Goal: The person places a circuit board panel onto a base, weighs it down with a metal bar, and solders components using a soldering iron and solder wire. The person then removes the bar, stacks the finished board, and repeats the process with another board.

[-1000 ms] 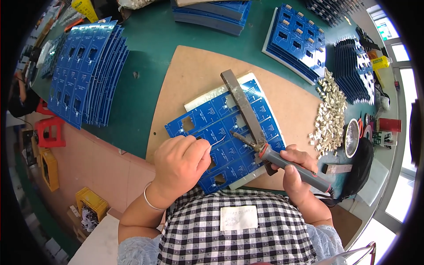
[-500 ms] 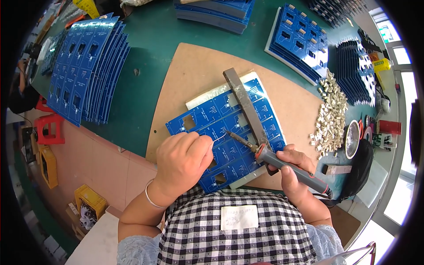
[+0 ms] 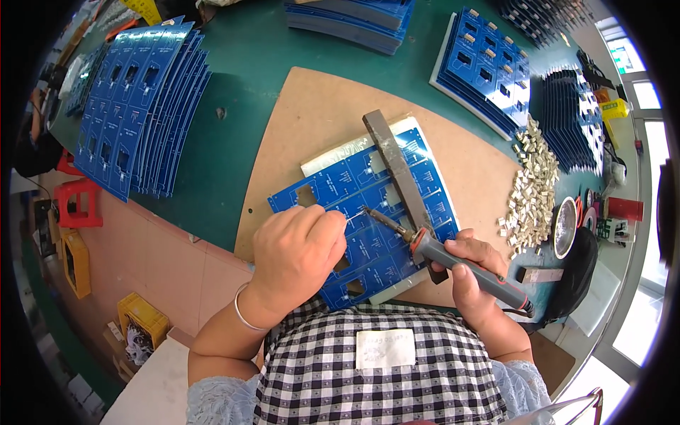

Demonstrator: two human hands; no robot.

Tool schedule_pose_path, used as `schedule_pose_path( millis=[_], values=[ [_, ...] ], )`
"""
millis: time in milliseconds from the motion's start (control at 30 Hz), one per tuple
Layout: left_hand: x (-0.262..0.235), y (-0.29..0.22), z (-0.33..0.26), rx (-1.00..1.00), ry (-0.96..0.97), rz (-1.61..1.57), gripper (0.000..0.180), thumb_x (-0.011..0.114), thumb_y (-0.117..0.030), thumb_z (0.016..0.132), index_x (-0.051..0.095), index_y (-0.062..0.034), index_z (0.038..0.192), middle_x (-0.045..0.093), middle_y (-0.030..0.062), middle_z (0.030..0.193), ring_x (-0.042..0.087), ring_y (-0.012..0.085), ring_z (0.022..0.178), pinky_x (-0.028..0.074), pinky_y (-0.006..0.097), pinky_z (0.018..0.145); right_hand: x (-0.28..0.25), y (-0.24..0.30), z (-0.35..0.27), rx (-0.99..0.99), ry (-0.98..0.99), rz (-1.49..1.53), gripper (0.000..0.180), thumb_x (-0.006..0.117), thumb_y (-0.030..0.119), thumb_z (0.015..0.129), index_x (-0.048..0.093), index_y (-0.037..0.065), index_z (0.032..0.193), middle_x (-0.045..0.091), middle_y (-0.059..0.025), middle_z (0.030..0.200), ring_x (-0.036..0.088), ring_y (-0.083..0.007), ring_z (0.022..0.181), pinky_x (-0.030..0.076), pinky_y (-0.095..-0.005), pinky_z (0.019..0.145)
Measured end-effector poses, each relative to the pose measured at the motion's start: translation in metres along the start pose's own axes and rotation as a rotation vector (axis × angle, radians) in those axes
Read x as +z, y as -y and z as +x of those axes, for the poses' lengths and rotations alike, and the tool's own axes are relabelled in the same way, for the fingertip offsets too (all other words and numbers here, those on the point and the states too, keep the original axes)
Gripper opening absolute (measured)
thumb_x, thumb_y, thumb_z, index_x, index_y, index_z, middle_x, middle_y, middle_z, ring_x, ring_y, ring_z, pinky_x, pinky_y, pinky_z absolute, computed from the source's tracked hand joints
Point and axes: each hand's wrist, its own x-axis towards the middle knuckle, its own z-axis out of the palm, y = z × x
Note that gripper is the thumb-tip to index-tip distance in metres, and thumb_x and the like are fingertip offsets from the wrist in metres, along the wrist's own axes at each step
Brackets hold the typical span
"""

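Observation:
A blue circuit board panel [image 3: 368, 239] with square cutouts lies on a pale pad [image 3: 336, 157]. Across it rests a dark metal bar [image 3: 395, 166]. My right hand [image 3: 473, 268] grips the grey handle of a soldering iron [image 3: 453, 261], its tip touching or just above the board's middle. Closed in a pinch, my left hand [image 3: 299, 248] holds a thin silvery solder wire [image 3: 353, 217] whose end reaches close to the iron's tip. The left fingertips are hidden behind the knuckles, and that hand covers the panel's left part.
Under the pad is a brown board [image 3: 283, 134] on a green table [image 3: 237, 92]. Blue panels stand stacked at left [image 3: 134, 106], with more stacks at the back [image 3: 350, 25] and right [image 3: 482, 71]. A heap of small metal parts [image 3: 531, 188] lies right, beside a round dish [image 3: 564, 227].
My left hand has shifted slightly right with the solder wire, whose visible length looks shorter. The iron stays at nearly the same spot on the panel.

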Motion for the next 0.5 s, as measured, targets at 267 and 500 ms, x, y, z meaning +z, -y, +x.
schedule_pose_path(
  millis=[267, 500],
  values=[
    [0.001, 0.002, 0.004, -0.003, 0.005, 0.017, 0.018, 0.065, -0.003, 0.065, 0.049, -0.0101, 0.069, 0.042, 0.0030, 0.058, 0.048, 0.0183, 0.052, 0.039, 0.031, 0.046, 0.001, 0.001, 0.004, 0.019, 0.000, 0.007, 0.028, 0.062, 0.015, 0.083, 0.062, -0.002, 0.105, 0.065, -0.0163, 0.082, 0.060, -0.0194, 0.074, 0.048, -0.0309, 0.068],
    [0.002, 0.004, 0.008, -0.007, 0.002, 0.023, 0.019, 0.065, -0.004, 0.066, 0.048, -0.0104, 0.068, 0.042, 0.0026, 0.058, 0.048, 0.0182, 0.051, 0.039, 0.031, 0.045, 0.001, 0.003, 0.012, 0.007, 0.013, -0.014, 0.029, 0.061, 0.017, 0.083, 0.061, -0.001, 0.105, 0.066, -0.0160, 0.081, 0.057, -0.0199, 0.074, 0.047, -0.0319, 0.068]
  ],
)
